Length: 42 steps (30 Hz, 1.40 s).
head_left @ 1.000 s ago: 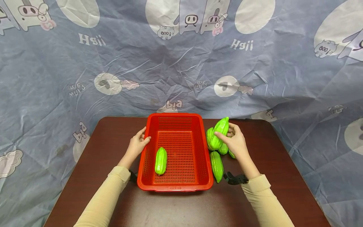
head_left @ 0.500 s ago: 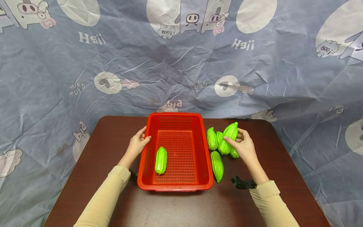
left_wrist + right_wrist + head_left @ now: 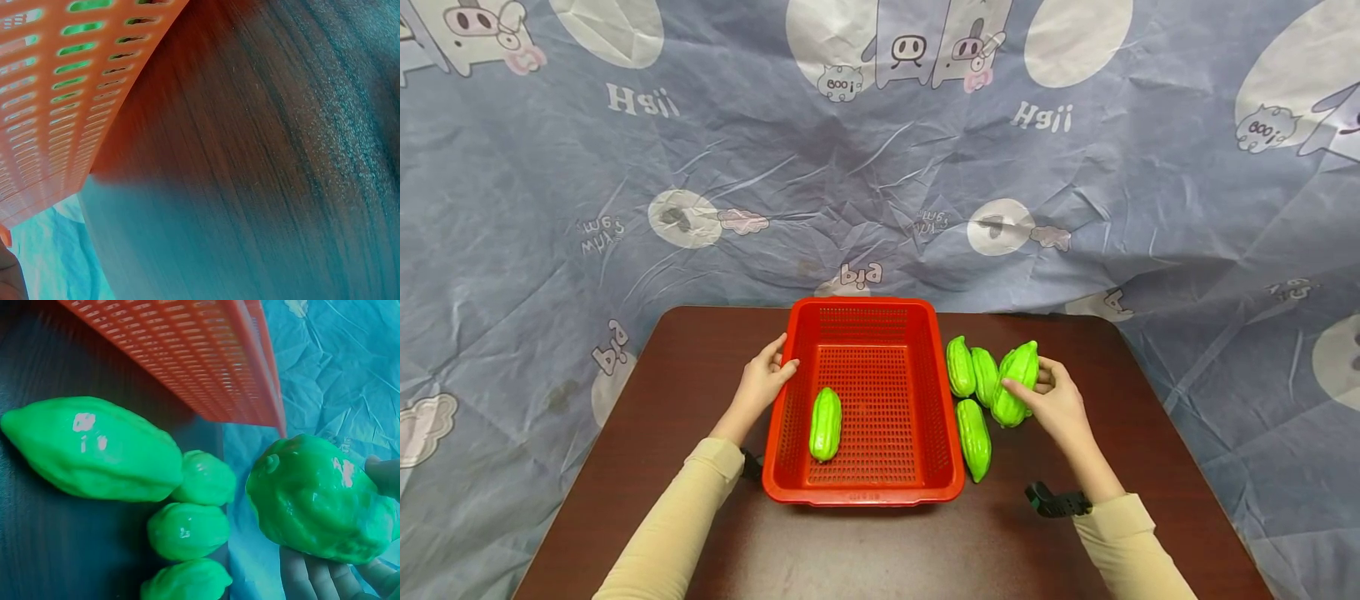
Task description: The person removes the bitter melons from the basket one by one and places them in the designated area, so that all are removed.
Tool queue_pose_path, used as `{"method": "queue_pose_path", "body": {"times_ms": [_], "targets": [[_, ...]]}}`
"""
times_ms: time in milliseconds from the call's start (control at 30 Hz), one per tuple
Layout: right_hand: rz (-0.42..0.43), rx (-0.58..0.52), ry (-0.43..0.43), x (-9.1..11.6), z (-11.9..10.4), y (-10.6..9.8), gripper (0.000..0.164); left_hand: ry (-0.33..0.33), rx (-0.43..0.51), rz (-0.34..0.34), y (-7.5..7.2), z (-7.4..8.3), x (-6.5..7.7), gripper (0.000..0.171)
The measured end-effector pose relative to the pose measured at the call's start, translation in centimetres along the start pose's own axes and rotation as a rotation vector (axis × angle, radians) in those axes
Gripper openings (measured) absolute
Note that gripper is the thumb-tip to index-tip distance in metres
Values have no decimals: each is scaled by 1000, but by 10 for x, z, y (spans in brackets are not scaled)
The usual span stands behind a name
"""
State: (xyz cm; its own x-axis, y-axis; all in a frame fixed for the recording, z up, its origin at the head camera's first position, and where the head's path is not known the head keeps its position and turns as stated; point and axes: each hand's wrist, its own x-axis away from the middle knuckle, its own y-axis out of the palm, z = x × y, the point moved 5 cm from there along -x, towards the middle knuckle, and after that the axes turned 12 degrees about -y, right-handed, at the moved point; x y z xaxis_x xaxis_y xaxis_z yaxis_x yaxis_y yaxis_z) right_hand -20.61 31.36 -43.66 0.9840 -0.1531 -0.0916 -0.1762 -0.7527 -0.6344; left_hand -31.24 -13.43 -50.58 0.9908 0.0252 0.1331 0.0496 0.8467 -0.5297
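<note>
My left hand (image 3: 762, 385) grips the left rim of a red plastic basket (image 3: 863, 497), thumb over the rim and fingers outside. My right hand (image 3: 1056, 402) holds a bright green ridged gourd (image 3: 1017, 385) between thumb and fingers, right of the basket. In the right wrist view the held gourd (image 3: 312, 500) is off the table, its stem end facing the camera. Inside the basket lies one similar gourd (image 3: 825, 425). Beside the basket a gourd (image 3: 973, 439) lies in front of a row: a gourd (image 3: 960, 367), another gourd (image 3: 985, 375), and a third gourd (image 3: 187, 581) largely hidden behind the held one in the head view.
A dark brown table (image 3: 865, 558) bears everything. Behind it hangs a wrinkled blue-grey cloth (image 3: 880, 183) with cartoon prints. The basket's perforated side wall (image 3: 50, 112) fills the upper left of the left wrist view. A black strap (image 3: 1060, 502) is on the right wrist.
My right hand has moved right and toward me with the held gourd, away from the basket, uncovering gourds in the row. The left hand and basket have stayed in place.
</note>
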Motion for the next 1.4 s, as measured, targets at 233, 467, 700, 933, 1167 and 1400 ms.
{"method": "queue_pose_path", "body": {"times_ms": [233, 467, 700, 933, 1167, 1400], "targets": [[-32, 28, -3, 3, 13, 2, 87, -8, 1, -4, 0, 1, 1, 65], [-68, 46, 5, 7, 25, 6, 85, 3, -4, 2, 0, 3, 0, 65], [-84, 47, -2, 9, 32, 9, 82, 1, 12, -4, 0, 4, 0, 66], [-124, 67, -7, 12, 42, 17, 84, 0, 4, 1, 0, 3, 0, 65], [-169, 113, -21, 16, 52, 26, 85, -3, 6, 1, 0, 1, 1, 65], [-210, 121, -23, 20, 61, 32, 83, -10, 6, -7, 0, 1, 1, 65]]}}
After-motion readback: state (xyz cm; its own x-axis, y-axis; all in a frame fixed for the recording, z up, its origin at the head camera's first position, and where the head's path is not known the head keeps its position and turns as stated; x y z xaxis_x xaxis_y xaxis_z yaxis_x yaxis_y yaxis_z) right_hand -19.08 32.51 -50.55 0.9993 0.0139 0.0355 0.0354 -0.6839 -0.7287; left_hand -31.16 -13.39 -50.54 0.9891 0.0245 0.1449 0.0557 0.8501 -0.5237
